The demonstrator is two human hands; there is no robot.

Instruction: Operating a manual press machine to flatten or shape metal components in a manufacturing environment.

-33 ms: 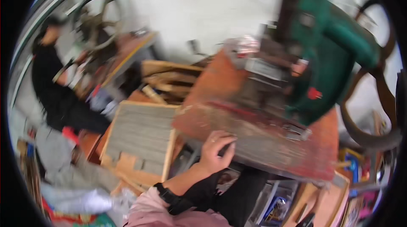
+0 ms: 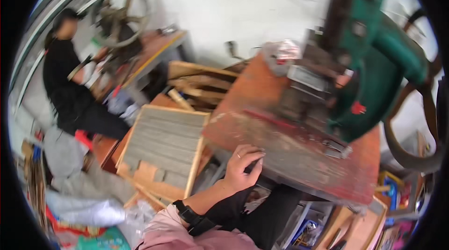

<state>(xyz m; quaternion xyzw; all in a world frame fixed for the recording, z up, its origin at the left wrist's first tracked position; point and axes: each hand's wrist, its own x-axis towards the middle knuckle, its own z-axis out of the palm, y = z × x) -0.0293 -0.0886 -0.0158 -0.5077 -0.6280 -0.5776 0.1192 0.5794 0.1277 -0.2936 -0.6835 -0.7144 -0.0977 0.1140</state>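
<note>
My left hand (image 2: 243,168) is over the front left edge of a worn red-brown worktable (image 2: 234,96), a dark watch on its wrist. Its fingers are curled toward the thumb. Something small and dark may be at the fingertips; it is too blurred to name. Beyond the hand stands a green press machine (image 2: 374,77), with a dark metal base and a small metal piece (image 2: 334,148) by its foot. My right hand is out of view. Left of my hand, a shallow wooden tray (image 2: 199,161) holds rows of flat grey strips.
A co-worker in black (image 2: 70,72) sits at the far left, hands by another machine with a large handwheel (image 2: 120,16). Wooden boxes (image 2: 201,70) stand behind the tray. Plastic bags (image 2: 89,210) lie at lower left. Drawers and a wooden tray (image 2: 358,226) are below the table at right.
The whole scene has shifted to the right in the picture and become a little sharper. My left hand keeps nearly the same pose, now slightly farther left relative to the table.
</note>
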